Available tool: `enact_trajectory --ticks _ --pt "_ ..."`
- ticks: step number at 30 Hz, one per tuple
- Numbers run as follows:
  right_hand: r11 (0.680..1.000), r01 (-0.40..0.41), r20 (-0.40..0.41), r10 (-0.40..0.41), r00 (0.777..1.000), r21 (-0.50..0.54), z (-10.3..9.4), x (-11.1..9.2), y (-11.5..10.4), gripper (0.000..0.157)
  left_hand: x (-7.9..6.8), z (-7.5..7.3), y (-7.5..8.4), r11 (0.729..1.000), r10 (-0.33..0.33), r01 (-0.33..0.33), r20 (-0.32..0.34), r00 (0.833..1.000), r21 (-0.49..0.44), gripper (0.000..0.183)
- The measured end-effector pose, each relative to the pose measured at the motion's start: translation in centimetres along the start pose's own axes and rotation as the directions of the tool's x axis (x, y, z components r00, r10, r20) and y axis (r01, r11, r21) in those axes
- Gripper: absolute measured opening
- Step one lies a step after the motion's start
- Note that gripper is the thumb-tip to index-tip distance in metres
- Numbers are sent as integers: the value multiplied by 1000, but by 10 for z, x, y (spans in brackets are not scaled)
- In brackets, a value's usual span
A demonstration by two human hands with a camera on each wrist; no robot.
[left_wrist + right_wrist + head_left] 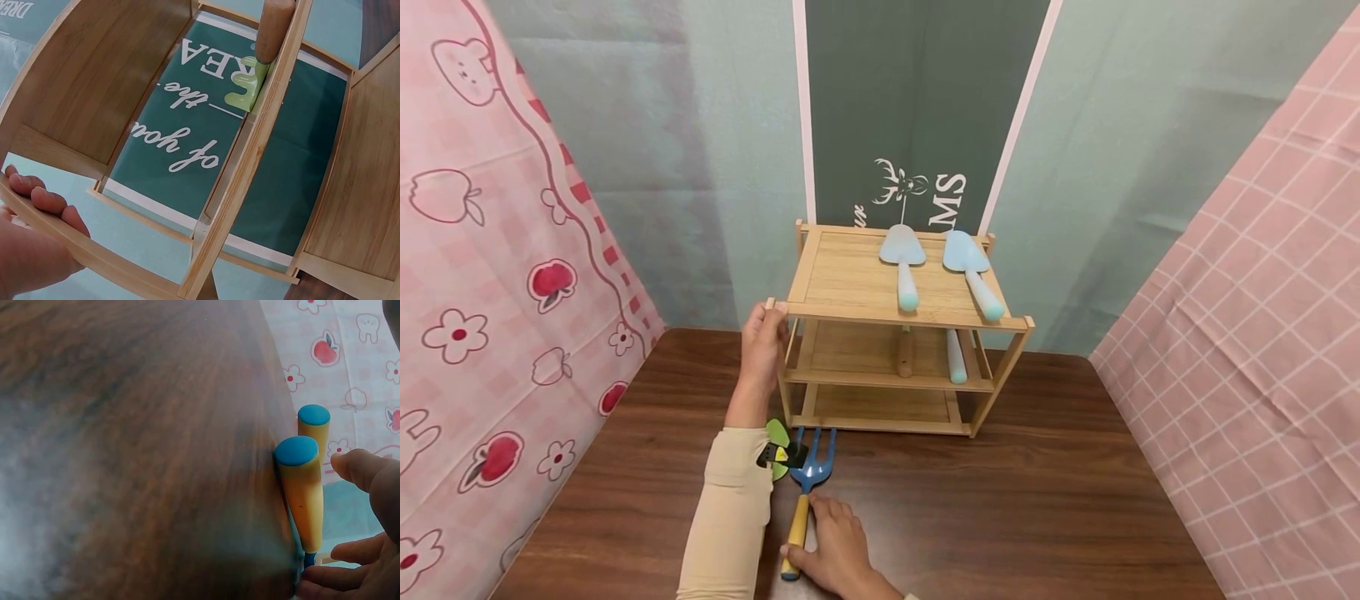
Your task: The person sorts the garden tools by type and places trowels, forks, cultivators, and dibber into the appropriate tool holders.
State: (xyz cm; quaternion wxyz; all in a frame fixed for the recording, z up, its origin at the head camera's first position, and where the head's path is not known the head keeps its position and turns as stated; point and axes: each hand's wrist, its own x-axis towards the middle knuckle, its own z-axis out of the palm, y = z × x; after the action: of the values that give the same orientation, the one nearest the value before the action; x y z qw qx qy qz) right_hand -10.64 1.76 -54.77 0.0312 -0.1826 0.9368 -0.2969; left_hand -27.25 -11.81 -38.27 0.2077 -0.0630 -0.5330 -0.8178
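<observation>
My left hand (pixel 762 343) grips the front left corner of a three-tier wooden shelf (pixel 850 310); in the left wrist view its fingers curl over the frame. On the table before the shelf lies a garden fork (pixel 814 473) with blue tines and a yellow handle. My right hand (pixel 841 546) is right beside that handle, thumb and fingers spread around it without closing. A second yellow handle with a blue end (pixel 314 431) lies beyond it in the right wrist view. A green tool head (pixel 778 432) shows partly behind the left wrist's camera.
Two pale blue trowels (pixel 902 247) (pixel 966 252) lie on the top tier. Below, the middle tier holds a wooden-handled tool (pixel 906 358) with a light green head (pixel 249 87) and a white-handled tool (pixel 957 358). Fabric curtains (pixel 1232 317) enclose the dark wood table (pixel 1060 500).
</observation>
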Motion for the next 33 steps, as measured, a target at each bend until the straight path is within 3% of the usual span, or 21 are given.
enact_trajectory --ticks 5,19,28,33 --pt "1000 -5 16 5 1000 5 2 -2 1 77 0 -1 0 1000 2 -2 3 1000 18 17" --pt "994 33 -7 -33 999 -103 11 -7 -1 92 0 -2 -1 1000 15 -15 13 1000 7 17" --pt "993 49 -15 -51 999 -111 7 -10 1 75 1 -1 -1 1000 14 -15 14 1000 6 17" --pt "997 14 6 -13 1000 -82 6 -12 -4 69 1 -1 -2 1000 12 -12 10 1000 0 18"
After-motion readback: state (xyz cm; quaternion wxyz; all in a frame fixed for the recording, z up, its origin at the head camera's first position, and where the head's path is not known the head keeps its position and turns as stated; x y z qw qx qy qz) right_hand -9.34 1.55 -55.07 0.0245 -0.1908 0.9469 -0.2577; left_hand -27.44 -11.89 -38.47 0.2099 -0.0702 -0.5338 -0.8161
